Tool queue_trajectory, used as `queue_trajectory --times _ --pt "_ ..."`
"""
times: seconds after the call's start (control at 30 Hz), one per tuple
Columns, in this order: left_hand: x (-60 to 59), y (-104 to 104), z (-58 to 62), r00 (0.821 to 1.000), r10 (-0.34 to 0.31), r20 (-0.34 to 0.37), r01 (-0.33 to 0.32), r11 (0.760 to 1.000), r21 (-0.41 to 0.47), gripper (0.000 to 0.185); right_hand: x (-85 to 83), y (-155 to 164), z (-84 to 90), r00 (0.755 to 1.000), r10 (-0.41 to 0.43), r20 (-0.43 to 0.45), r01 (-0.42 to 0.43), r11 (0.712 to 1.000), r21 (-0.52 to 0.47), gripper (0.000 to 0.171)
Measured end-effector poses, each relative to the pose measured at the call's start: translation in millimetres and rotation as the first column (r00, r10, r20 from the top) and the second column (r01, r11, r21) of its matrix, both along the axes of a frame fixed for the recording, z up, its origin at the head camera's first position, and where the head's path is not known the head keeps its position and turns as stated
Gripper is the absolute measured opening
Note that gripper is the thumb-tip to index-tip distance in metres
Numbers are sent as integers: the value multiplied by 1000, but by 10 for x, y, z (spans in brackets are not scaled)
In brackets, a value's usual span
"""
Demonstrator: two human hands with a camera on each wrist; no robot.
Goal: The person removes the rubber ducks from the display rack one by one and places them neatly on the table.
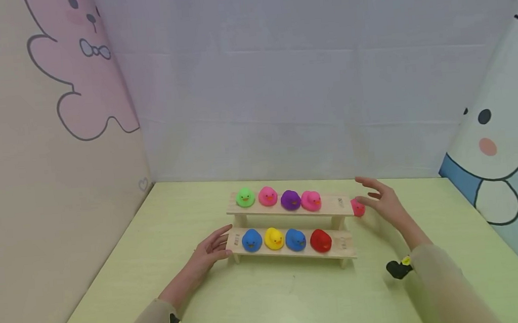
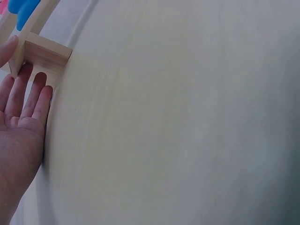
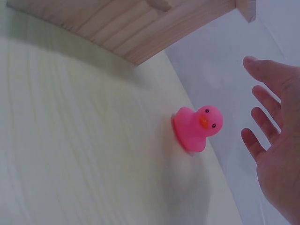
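Note:
A two-tier wooden rack [image 1: 289, 256] stands mid-table with rubber ducks on both shelves. On the upper tier are a green duck [image 1: 245, 197], a pink duck [image 1: 268, 196], a purple duck [image 1: 291, 200] and another pink duck [image 1: 311, 201]. Below sit a blue duck [image 1: 251, 240], a yellow duck [image 1: 274, 239], a second blue duck [image 1: 295, 240] and a red duck [image 1: 321, 241]. My left hand [image 1: 208, 250] touches the lower shelf's left end with extended fingers. My right hand [image 1: 385, 203], fingers spread, hovers beside a loose pink duck [image 3: 192, 129] standing on the table.
The pale yellow table [image 1: 270, 302] meets a whitish back cloth [image 1: 258, 151]. Side panels with cartoon animals flank it, a pink figure [image 1: 86, 109] to the left and a white one [image 1: 503, 132] to the right. The loose duck is close to the rack's right end.

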State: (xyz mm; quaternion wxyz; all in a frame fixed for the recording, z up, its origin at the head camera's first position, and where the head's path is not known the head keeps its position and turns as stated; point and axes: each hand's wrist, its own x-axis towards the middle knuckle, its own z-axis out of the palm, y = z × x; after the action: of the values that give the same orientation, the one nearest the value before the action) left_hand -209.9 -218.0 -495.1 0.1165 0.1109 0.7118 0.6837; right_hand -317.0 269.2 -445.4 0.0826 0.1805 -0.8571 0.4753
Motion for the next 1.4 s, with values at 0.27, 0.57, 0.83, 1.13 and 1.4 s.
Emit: queue_trajectory --times 0.27,0.57,0.83,1.13,1.4 --pt "1 -8 -19 1000 7 2 -7 1000 11 65 62 -189 309 998 46 -47 -48 998 -30 56" --pt "16 -13 3 1000 11 6 -11 1000 3 66 154 -458 551 987 127 -99 -133 989 -64 56" --pt "20 0 29 1000 2 5 -2 1000 6 65 367 -709 811 970 212 -122 -226 968 -113 54" --pt "17 3 24 1000 -4 2 4 1000 5 66 341 -838 716 951 285 -119 -304 932 -198 52" --pt "12 3 17 1000 4 2 -4 1000 3 66 297 -955 585 938 331 -102 -347 899 -269 46"
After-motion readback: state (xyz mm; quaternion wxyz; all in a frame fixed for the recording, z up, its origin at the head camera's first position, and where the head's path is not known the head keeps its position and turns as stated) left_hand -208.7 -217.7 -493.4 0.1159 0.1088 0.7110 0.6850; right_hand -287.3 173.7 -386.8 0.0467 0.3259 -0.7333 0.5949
